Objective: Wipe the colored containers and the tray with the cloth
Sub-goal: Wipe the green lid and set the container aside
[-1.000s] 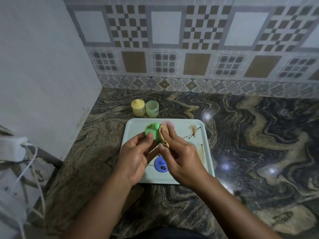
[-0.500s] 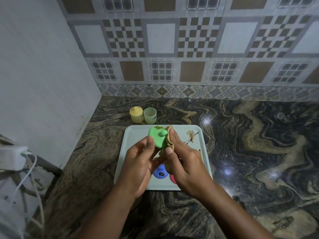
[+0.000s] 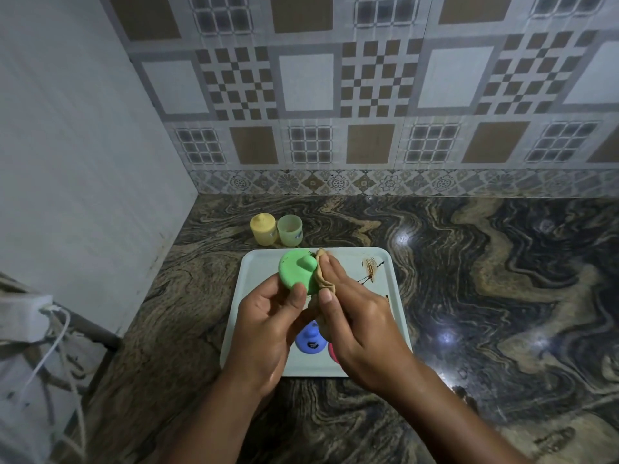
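Hands sit nearest. The left hand [image 3: 264, 329] curls thumb and fingers round the green container [image 3: 296, 271] and holds it tilted above the tray [image 3: 258, 272], knobbed face toward the camera. The right hand [image 3: 358, 323] pinches the cloth [image 3: 321, 274] between thumb and fingers and presses it against the container's right edge.

Below the hands a blue container [image 3: 310, 341] lies on the tray, with a sliver of a red one [image 3: 332, 353] just beside it, mostly hidden.

To do this wipe well, the left hand probably should turn the container bit by bit while the cloth rubs round the rim and about the knob, so no side is missed. A fresh fold of cloth would help to avoid spreading dirt.

Farther back a brown smear [image 3: 370, 267] marks the tray, so the tray likely has yet to be wiped. Beyond the tray, on the counter [image 3: 469, 279], a yellow container [image 3: 263, 229] and a pale cup [image 3: 289, 229] stand touching, near the tiled wall [image 3: 335, 95].
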### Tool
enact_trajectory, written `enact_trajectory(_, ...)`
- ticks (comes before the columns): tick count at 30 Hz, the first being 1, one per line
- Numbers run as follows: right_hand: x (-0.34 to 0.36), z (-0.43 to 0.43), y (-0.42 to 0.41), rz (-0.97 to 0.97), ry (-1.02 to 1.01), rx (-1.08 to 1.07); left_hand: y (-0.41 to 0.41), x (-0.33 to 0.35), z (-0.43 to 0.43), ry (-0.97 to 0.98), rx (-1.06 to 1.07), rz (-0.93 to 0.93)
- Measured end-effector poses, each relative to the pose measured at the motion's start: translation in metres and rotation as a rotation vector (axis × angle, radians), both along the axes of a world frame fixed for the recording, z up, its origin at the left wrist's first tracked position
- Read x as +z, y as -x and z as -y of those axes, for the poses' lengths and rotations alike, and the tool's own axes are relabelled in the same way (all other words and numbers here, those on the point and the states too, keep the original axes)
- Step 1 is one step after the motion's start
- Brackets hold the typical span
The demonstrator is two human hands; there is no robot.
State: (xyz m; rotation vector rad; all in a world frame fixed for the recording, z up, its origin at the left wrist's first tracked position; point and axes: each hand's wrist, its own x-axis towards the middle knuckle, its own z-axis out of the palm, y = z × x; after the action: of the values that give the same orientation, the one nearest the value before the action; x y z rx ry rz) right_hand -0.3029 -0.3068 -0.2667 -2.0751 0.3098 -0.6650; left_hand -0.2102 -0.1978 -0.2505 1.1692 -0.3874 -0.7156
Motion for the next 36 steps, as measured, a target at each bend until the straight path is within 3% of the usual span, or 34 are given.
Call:
enact_trajectory(9,0.001,-0.001,-0.002,0.001,-0.027,-0.004,-0.008,0.002,-0.002,-0.038,-0.001,-0.127)
enact_trajectory(14,0.003,-0.005,-0.001,0.027,0.015,-0.015,-0.003,-0.002,-0.004,-0.003,-0.024,-0.017)
enact_trajectory(23,0.001,-0.004,-0.003,-0.033,-0.016,-0.031,-0.009,-0.005,-0.001,-0.140,0.086,-0.079)
enact_trajectory(29,0.007,-0.006,-0.003,0.027,0.004,-0.037,-0.007,-0.003,-0.008,0.054,-0.074,0.015)
enact_trajectory(36,0.004,-0.002,-0.006,-0.004,-0.019,-0.037,-0.008,-0.003,-0.002,-0.074,0.054,-0.098)
